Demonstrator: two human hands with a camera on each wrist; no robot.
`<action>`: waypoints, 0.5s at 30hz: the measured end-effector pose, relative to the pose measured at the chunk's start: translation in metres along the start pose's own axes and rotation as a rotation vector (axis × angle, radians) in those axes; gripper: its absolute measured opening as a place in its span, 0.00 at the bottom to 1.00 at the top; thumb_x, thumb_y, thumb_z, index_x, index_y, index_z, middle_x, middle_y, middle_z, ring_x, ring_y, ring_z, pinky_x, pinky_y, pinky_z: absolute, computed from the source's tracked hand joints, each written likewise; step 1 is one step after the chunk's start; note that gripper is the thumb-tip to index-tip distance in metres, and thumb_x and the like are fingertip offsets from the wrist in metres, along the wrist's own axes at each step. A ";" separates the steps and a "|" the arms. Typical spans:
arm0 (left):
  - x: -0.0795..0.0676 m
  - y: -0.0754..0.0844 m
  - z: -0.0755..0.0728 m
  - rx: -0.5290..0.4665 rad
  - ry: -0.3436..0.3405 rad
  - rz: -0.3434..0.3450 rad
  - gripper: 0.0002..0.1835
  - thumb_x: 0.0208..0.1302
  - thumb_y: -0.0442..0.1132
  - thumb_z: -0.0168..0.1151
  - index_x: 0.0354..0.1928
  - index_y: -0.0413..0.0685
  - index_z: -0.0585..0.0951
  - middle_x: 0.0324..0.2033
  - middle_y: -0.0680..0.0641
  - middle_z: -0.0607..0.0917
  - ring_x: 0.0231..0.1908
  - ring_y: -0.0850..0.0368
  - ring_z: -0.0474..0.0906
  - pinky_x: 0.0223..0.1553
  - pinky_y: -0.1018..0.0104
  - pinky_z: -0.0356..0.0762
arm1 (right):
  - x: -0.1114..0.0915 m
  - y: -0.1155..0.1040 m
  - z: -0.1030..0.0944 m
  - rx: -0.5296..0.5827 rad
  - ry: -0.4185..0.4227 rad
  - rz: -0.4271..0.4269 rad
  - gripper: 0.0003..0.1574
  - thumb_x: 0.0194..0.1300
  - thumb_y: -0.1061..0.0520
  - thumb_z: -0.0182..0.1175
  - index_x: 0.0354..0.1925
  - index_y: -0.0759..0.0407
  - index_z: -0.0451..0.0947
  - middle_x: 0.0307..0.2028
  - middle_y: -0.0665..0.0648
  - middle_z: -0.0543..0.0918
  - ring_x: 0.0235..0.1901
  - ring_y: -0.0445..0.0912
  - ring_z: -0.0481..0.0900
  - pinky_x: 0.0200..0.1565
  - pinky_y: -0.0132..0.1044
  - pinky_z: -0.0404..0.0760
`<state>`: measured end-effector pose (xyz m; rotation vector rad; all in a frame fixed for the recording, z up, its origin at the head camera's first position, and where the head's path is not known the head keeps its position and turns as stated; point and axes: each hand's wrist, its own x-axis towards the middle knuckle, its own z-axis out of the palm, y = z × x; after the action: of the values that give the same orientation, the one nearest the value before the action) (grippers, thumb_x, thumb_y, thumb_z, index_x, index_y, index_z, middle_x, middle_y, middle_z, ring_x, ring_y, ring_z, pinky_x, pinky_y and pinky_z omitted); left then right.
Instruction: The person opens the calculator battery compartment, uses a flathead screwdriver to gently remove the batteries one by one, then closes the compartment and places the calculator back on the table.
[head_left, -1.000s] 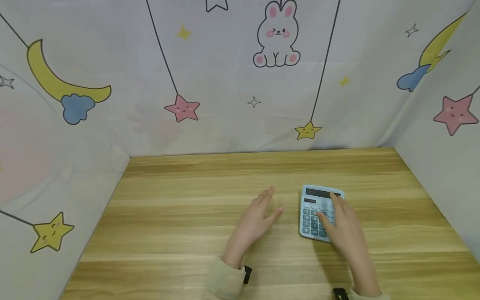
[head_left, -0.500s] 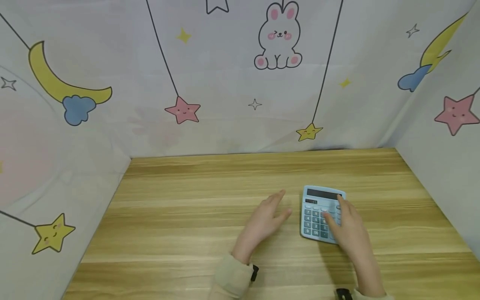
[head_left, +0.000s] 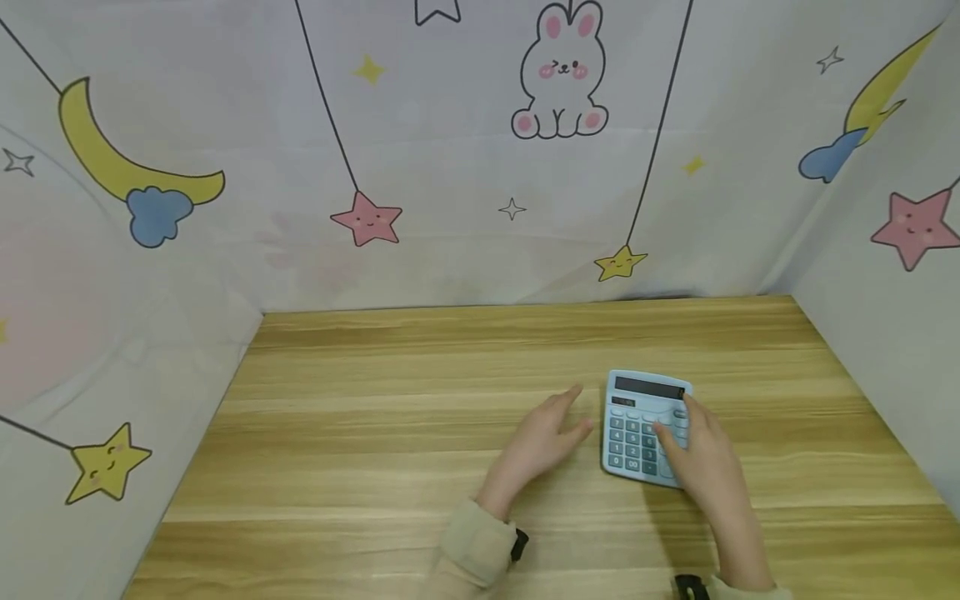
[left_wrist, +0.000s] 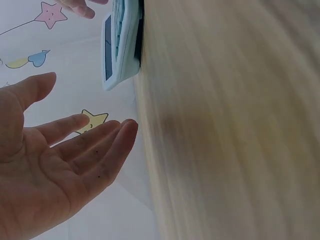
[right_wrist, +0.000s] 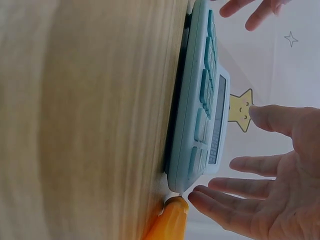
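Note:
A light blue calculator (head_left: 633, 433) lies face up on the wooden table, its dark display toward the back. My right hand (head_left: 708, 462) hovers along its right side, partly covering the keys on that side. In the right wrist view the right hand's fingers (right_wrist: 245, 187) are spread and grip nothing; whether a fingertip touches the edge cannot be told. To the calculator's left, my left hand (head_left: 536, 442) is held apart from it, fingers extended. The left wrist view shows that hand's palm (left_wrist: 45, 175) bare.
An orange object (right_wrist: 170, 220), partly cut off, sits beside the calculator in the right wrist view; the head view does not show it. White cloth walls (head_left: 450, 275) printed with stars, a moon and a rabbit enclose the wooden table (head_left: 360, 433).
My left hand has moved rightward, closer to the calculator. My right hand has shifted slightly right, uncovering more keys. The calculator stays about where it was.

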<state>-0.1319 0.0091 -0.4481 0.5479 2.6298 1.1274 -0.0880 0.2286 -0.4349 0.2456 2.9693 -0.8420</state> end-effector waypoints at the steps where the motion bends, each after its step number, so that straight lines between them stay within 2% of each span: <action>1: 0.001 0.000 0.000 0.004 0.000 -0.001 0.33 0.70 0.53 0.52 0.73 0.50 0.60 0.68 0.44 0.68 0.68 0.47 0.65 0.67 0.52 0.63 | 0.000 0.000 0.000 -0.003 -0.001 0.004 0.47 0.70 0.46 0.51 0.70 0.77 0.48 0.65 0.82 0.57 0.64 0.76 0.56 0.63 0.67 0.57; 6: 0.008 0.002 0.002 0.019 -0.008 -0.007 0.32 0.70 0.53 0.52 0.72 0.50 0.62 0.68 0.45 0.70 0.68 0.48 0.65 0.67 0.53 0.63 | 0.002 -0.001 -0.001 -0.008 -0.028 0.027 0.50 0.71 0.45 0.50 0.70 0.80 0.44 0.65 0.84 0.55 0.64 0.76 0.55 0.64 0.66 0.56; 15: 0.017 0.006 0.009 0.035 -0.073 -0.028 0.34 0.70 0.54 0.52 0.72 0.48 0.61 0.66 0.44 0.72 0.65 0.50 0.70 0.66 0.57 0.66 | 0.004 0.003 -0.001 -0.001 -0.063 0.023 0.51 0.71 0.44 0.50 0.70 0.81 0.42 0.63 0.85 0.58 0.63 0.76 0.57 0.64 0.65 0.58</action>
<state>-0.1432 0.0259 -0.4511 0.5463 2.5916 1.0347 -0.0918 0.2320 -0.4363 0.2480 2.9033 -0.8304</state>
